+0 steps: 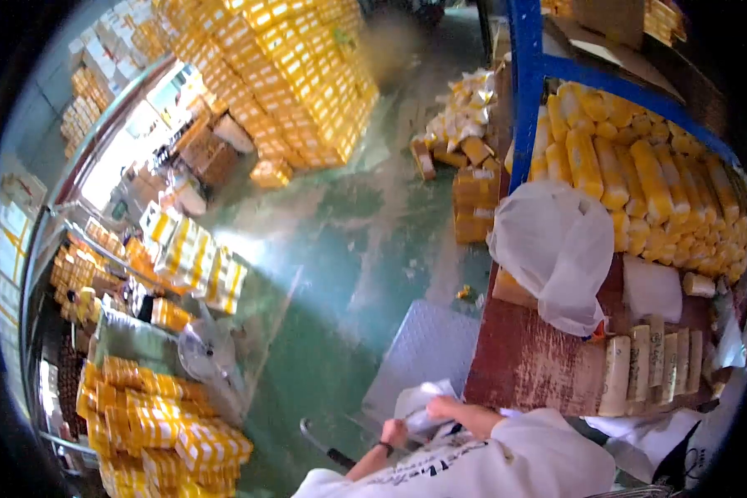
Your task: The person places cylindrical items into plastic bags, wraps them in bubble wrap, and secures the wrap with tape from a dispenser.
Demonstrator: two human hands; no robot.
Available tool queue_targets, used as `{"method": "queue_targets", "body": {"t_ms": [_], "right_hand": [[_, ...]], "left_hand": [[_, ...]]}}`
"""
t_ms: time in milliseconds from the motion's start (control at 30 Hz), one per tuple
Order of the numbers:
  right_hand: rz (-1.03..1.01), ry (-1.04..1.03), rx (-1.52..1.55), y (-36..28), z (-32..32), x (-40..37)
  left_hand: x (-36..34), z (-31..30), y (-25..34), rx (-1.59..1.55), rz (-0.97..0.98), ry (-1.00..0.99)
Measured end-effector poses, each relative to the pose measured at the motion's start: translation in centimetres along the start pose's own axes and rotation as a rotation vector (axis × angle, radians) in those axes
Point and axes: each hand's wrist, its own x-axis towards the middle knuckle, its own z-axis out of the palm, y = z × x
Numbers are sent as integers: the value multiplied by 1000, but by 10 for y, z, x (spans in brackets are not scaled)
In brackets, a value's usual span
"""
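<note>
Close to my body, my left hand (394,432), with a dark band on its wrist, is closed at the near edge of a crumpled white plastic bag (423,400). My right hand (443,407) pinches the same bag a little further right, beside the corner of the red-brown table (519,365). Between the two hands the white material bunches up, and its lower part merges with my white shirt in this view. A larger white bag (554,249) lies on the table, ahead and to the right of my hands.
Yellow wrapped rolls (631,178) are stacked on the table behind a blue frame (524,91). Long tape rolls (639,369) line its near right part. A grey metal plate (423,344) lies on the green floor. Yellow-taped parcels (174,423) pile up at left; a tall carton stack (282,75) stands beyond.
</note>
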Motion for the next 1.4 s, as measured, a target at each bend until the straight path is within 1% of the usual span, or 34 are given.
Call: {"method": "queue_targets", "body": {"t_ms": [33, 67, 133, 167, 200, 233, 267, 300, 333, 367, 400, 433, 467, 533, 567, 600, 667, 800, 833, 933, 967, 1000, 1067, 1167, 1267, 1300, 1400], "right_hand": [[-10, -10, -14, -5, -12, -15], [-58, 20, -100, -5, -11, -23], [-72, -13, -136, -6, -7, -40], [-93, 1, -148, -2, -5, -45], [-114, 16, -160, 4, -1, -51], [-134, 40, -177, 12, -2, -52], [-128, 1, -219, 20, 3, -35], [-123, -63, -260, 23, 16, -25], [-31, -124, -184, 7, -8, -42], [-120, -99, -207, 21, 13, -23], [-131, -141, -200, 23, 18, -12], [-129, -134, -228, 25, 22, -6], [-127, -134, -247, 23, 30, -9], [-131, -194, -204, 21, 44, -23], [-127, -205, -191, 22, 33, -24], [-152, -219, -295, 0, 1, -55], [-166, -146, -314, 4, 9, -55], [-151, -78, -115, 21, 30, -55], [-172, -78, -121, 26, 38, -52], [-148, 10, -172, 27, 45, -61], [-151, 72, -176, 27, 51, -61], [-127, 134, -130, 28, 56, -61], [-128, 227, -199, 32, 65, -59], [31, 37, -300, 30, 61, -51], [110, 43, -332, 26, 65, -63], [130, 16, -238, 27, 66, -61], [-18, 11, -225, 32, 63, -58]], "left_hand": [[-14, 12, 3, -10, -72, 14], [-11, 29, -2, -17, -126, 35], [-18, 69, -23, 22, -92, -83], [-21, 85, -25, -19, -97, -144], [-23, 104, -18, 5, -139, -22], [-18, 100, -12, 27, -116, 7], [-20, 96, -8, 40, -99, 32], [-13, 108, -32, -273, -131, -20], [-26, 81, 2, 123, 33, -64], [-25, 80, 0, 102, -20, -76], [-43, 50, 43, -142, -254, -50], [-43, 59, 32, -66, -131, 58], [-45, 66, 27, -138, -216, 37], [-45, 85, 10, -59, -122, 94], [-47, 83, 13, -82, -155, 52], [-49, 80, 20, -77, -170, 23], [-48, 77, 26, -96, -178, 38], [-43, 77, 29, -89, -242, -73], [-45, 80, 28, -83, -244, -80], [-50, 83, 24, -73, -251, -61], [-51, 91, 14, -163, -304, -63], [-50, 99, 4, -265, -334, -104], [-57, 98, 8, -205, -284, -31], [-60, 94, 7, -192, -298, -64], [-70, 101, 4, -253, -361, -115], [-72, 105, 2, -272, -319, -45], [-76, 102, 3, -200, -218, -14]]}}
